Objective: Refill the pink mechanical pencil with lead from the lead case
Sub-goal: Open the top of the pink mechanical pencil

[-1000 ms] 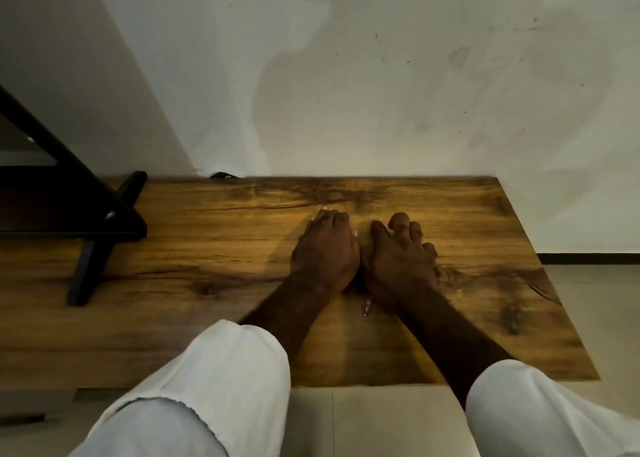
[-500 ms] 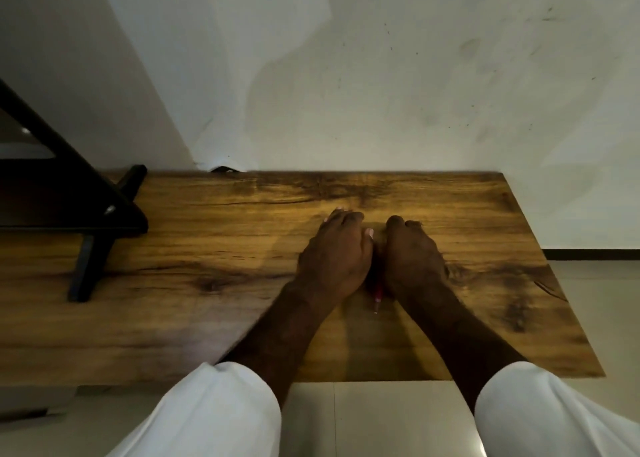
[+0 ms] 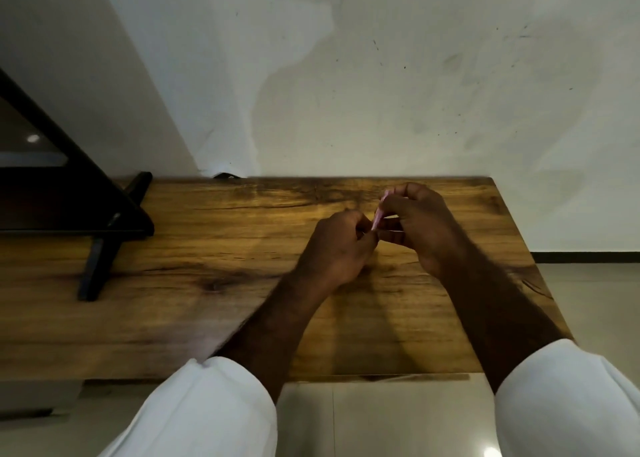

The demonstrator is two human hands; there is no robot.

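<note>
My right hand [image 3: 420, 226] is raised above the wooden tabletop [image 3: 214, 283], its fingers curled closed around the pink mechanical pencil [image 3: 378, 214], which slants up and away from me between my two hands. Only a short pale pink stretch of the barrel shows, blurred, between the right thumb and forefinger and the knuckles of my left hand [image 3: 337, 245]. My left hand is closed too, fingertips bunched at the pencil's lower end; whether it pinches the pencil itself or some small part of it, I cannot tell, since the fingers hide the contact. Both hands hover near the far right part of the tabletop, close to each other and almost touching at the pencil. The lead case cannot be made out anywhere; if it is in a hand, the fingers cover it. My forearms reach in from the near edge, each ending in a loose white sleeve [image 3: 207, 408]. At the left, a black stand [image 3: 100, 235] rests on the tabletop, one flat leg stretched toward me, well apart from my hands. Behind the tabletop rises a pale, scuffed wall [image 3: 381, 93], and pale floor tiles [image 3: 381, 418] show beneath the near edge and to the right.
</note>
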